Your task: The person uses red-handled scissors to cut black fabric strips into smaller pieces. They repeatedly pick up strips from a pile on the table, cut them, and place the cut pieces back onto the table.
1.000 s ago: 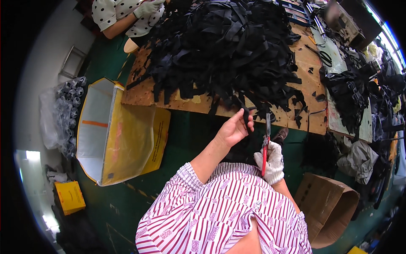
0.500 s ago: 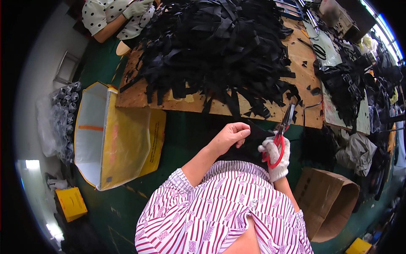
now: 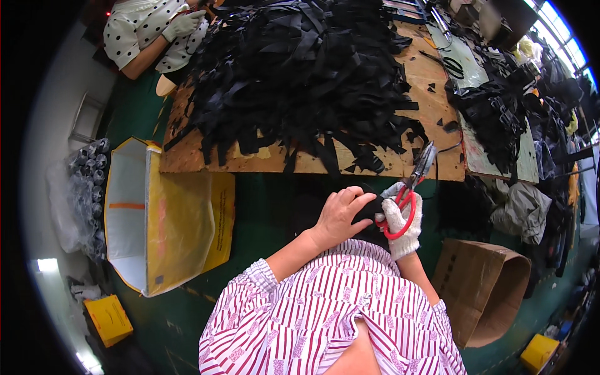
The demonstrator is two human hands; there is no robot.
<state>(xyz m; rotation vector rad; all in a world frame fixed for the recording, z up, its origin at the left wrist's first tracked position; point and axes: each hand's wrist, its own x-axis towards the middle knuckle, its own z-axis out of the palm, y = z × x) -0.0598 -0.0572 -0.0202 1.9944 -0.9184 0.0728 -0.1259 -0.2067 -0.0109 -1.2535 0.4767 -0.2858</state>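
Observation:
My left hand (image 3: 342, 215) is bare and held just short of the table's front edge, its thumb and fingers apart. No object shows clearly in it, though the dark background could hide black material there. Close on its right, my right hand (image 3: 403, 226) wears a white knitted glove. It grips red-handled scissors (image 3: 406, 209), whose metal blades point up toward the table edge. Beyond both hands, a large heap of black fabric strips (image 3: 294, 75) covers much of the wooden table (image 3: 250, 164), some ends hanging over its front edge.
A yellow bin with a white inside (image 3: 187, 219) stands left of the table. A cardboard box (image 3: 481, 290) lies open at the lower right. Black-handled scissors (image 3: 451, 66) rest beside a pile of black straps (image 3: 494, 112). At far left, a co-worker's gloved hand (image 3: 182, 26) shows.
My left hand's thumb and fingers have spread from a pinch. The dark piece near them is no longer distinct. My right hand still holds the scissors, and the whole view has shifted slightly.

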